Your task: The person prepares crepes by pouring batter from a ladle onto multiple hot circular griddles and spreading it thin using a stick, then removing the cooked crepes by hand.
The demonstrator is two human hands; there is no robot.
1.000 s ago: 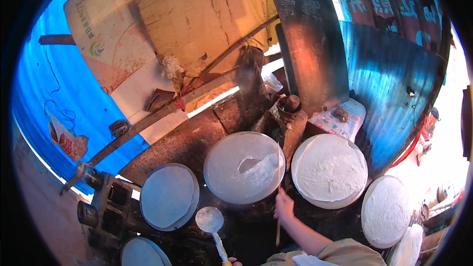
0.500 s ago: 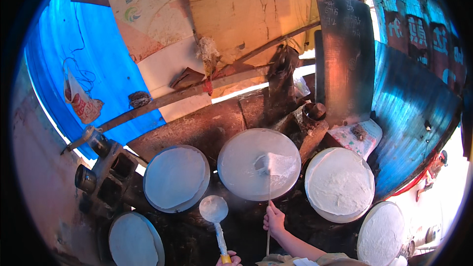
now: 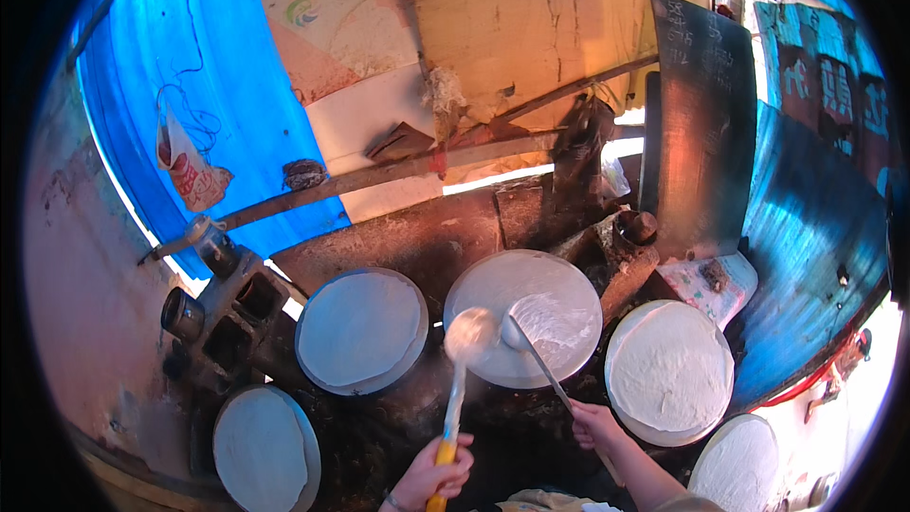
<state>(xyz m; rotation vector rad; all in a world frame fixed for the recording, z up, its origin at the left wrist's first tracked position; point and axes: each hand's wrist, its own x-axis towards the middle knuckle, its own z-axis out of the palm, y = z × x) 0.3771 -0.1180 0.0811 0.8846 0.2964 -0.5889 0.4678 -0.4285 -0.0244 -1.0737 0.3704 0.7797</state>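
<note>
My left hand point(image 3: 438, 472) is closed round the yellow handle of a ladle point(image 3: 471, 337). The ladle's round bowl, blurred, hangs over the near left edge of the middle round griddle point(image 3: 502, 270). My right hand point(image 3: 597, 431) grips a long thin-handled spreader point(image 3: 542, 362). Its rounded end touches or sits just above the middle of that griddle, beside a patch of pale batter point(image 3: 564, 318) with streaks in it. To the right, another round griddle is covered with lumpy white batter point(image 3: 669, 370). A smoother pale sheet point(image 3: 363, 327) covers the griddle on the left.
More batter-covered griddles stand at the near left point(image 3: 261, 455) and near right point(image 3: 735, 465). Brick-like stove blocks point(image 3: 232, 341) with metal cans stand far left. Behind the griddles rise a rusty metal barrier point(image 3: 398, 251), a dark upright panel point(image 3: 706, 133) and blue sheeting point(image 3: 237, 76).
The ladle has come up and right, to the middle griddle's edge. My right hand has shifted right, tilting the spreader's handle. The batter streaks reach further across the griddle. The whole view has shifted.
</note>
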